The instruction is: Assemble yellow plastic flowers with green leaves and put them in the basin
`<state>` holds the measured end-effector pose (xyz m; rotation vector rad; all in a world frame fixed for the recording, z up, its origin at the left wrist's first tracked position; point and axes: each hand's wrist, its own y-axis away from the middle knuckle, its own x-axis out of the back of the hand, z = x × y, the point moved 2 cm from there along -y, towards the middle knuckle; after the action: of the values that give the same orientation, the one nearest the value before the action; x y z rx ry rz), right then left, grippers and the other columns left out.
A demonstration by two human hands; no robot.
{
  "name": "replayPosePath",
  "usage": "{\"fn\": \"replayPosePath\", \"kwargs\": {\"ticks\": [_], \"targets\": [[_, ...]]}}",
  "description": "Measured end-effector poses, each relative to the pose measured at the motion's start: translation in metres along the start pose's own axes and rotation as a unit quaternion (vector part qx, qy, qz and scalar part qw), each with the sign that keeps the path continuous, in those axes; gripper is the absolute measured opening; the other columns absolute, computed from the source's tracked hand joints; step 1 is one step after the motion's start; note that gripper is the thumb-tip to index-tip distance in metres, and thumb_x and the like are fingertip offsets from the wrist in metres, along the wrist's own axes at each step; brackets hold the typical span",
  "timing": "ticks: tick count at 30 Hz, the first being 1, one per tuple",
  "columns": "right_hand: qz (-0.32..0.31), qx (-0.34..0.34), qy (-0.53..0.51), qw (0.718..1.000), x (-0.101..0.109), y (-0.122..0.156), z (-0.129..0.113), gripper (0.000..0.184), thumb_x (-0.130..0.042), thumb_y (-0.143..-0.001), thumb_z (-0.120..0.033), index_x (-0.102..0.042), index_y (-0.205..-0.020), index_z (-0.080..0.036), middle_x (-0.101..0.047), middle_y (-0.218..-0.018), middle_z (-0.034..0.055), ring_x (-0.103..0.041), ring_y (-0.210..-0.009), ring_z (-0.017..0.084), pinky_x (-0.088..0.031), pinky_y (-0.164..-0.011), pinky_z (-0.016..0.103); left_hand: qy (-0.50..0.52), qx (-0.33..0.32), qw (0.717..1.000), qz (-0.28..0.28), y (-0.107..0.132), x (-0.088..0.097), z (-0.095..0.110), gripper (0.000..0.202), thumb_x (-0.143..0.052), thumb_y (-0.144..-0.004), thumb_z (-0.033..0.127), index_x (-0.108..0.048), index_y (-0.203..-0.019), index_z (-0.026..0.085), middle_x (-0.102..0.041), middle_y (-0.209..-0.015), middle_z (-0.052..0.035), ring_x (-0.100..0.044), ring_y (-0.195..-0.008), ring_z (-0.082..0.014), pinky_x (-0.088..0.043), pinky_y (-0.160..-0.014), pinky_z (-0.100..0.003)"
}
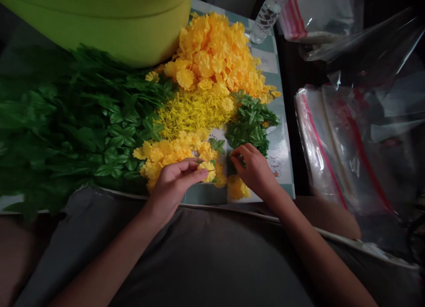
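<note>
My left hand (174,187) pinches a yellow artificial flower (207,171) between thumb and fingertips, and a thin pin-like point seems to stick out past it. My right hand (250,169) pinches a small dark green artificial leaf (239,161) at the edge of a heap of green leaves (250,123). Loose yellow flowers (169,154) lie just beyond my hands. Further back are shredded yellow petals (195,112) and a large mound of orange-yellow flowers (212,54). A broad mass of green leaves (79,121) spreads to the left.
A lime-green tub (99,23) stands at the far left, touching the flowers. A teal-and-white patterned mat (277,68) lies under the heaps. Beyond its right edge are a plastic water bottle (267,14) and red-striped zip bags (345,147). Grey cloth (206,262) covers my lap.
</note>
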<state>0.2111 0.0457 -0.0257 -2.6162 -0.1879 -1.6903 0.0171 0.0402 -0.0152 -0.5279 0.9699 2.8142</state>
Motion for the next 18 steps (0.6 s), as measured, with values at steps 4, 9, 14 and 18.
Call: {"fn": "replayPosePath", "kwargs": {"ticks": [4, 9, 14, 18], "targets": [[-0.011, 0.0, 0.014, 1.0, 0.0008, 0.0043, -0.0003, 0.032, -0.055, -0.076, -0.014, -0.054, -0.108, -0.014, -0.05, -0.107, 0.0162, -0.056, -0.088, 0.027, -0.049, -0.077, 0.043, 0.0, -0.004, 1.0, -0.005, -0.0002, 0.0004, -0.0004, 0.013, -0.078, -0.063, 0.02, -0.068, -0.068, 0.014, -0.058, -0.069, 0.0022, -0.051, -0.068, -0.0083, -0.036, -0.066, -0.021], [-0.022, 0.017, 0.028, 0.999, -0.0002, 0.0044, -0.0048, 0.041, -0.045, -0.074, -0.004, -0.052, -0.112, -0.017, -0.051, -0.106, 0.0157, -0.056, -0.086, 0.026, -0.048, -0.076, 0.043, 0.001, -0.001, 1.0, -0.006, 0.0001, 0.0008, 0.0008, 0.013, -0.077, -0.063, 0.02, -0.068, -0.069, 0.013, -0.059, -0.068, 0.0014, -0.052, -0.067, -0.0093, -0.037, -0.067, -0.022], [0.001, 0.017, -0.025, 1.0, 0.0049, 0.0004, -0.008, 0.037, -0.043, -0.074, -0.002, -0.055, -0.107, -0.014, -0.057, -0.1, 0.0145, -0.057, -0.082, 0.024, -0.047, -0.074, 0.039, 0.028, 0.003, 1.0, -0.008, -0.0005, 0.0, -0.0004, 0.009, -0.076, -0.064, 0.019, -0.07, -0.068, 0.014, -0.061, -0.069, 0.0007, -0.054, -0.07, -0.009, -0.039, -0.068, -0.02], [0.026, 0.002, -0.091, 0.996, 0.0081, -0.0012, -0.0069, 0.031, -0.049, -0.074, -0.005, -0.057, -0.102, -0.015, -0.06, -0.093, 0.0098, -0.058, -0.074, 0.019, -0.047, -0.071, 0.034, 0.073, 0.029, 0.997, -0.012, -0.0025, 0.0008, -0.0016, 0.007, -0.076, -0.064, 0.015, -0.072, -0.07, 0.013, -0.064, -0.071, -0.0003, -0.057, -0.073, -0.0091, -0.043, -0.068, -0.018]]}}
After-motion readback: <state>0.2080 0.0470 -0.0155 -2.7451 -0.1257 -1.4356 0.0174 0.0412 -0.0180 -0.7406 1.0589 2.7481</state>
